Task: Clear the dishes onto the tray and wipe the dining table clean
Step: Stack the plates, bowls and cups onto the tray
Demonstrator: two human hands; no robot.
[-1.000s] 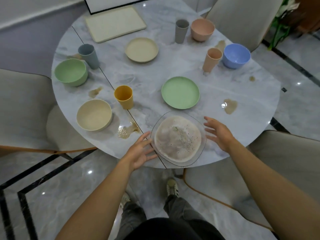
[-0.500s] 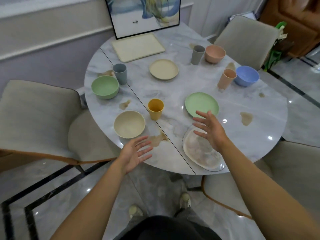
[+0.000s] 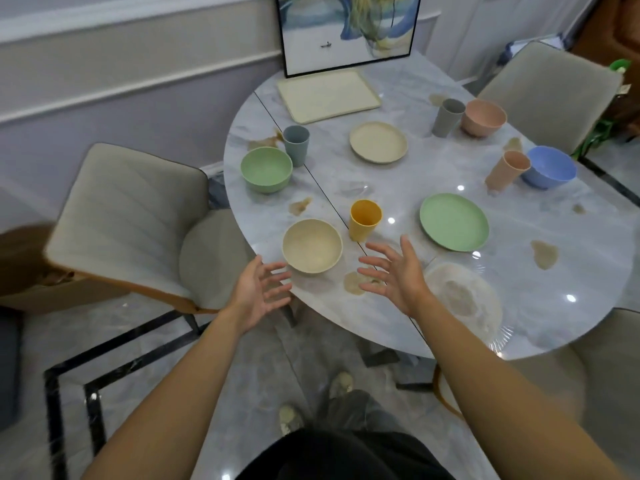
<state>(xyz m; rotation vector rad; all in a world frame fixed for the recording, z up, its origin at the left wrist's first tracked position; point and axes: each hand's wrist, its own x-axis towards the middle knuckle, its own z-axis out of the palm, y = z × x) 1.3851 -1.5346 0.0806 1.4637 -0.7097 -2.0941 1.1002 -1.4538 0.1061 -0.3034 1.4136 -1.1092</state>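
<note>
Hovering with fingers spread and holding nothing, the left hand (image 3: 261, 294) and right hand (image 3: 396, 271) flank the cream bowl (image 3: 311, 245) at 8 o'clock on the table (image 3: 540, 220). The tray (image 3: 327, 95) lies at 11 o'clock.

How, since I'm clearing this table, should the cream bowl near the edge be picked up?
Probably by its wall just under the rim, on opposite sides. The cream bowl stands upright, round and flaring, near the edge of the table, so come from the near side, left hand and right hand cupping left and right. The yellow cup stands close beyond its right, so keep the right hand nearer.
</note>
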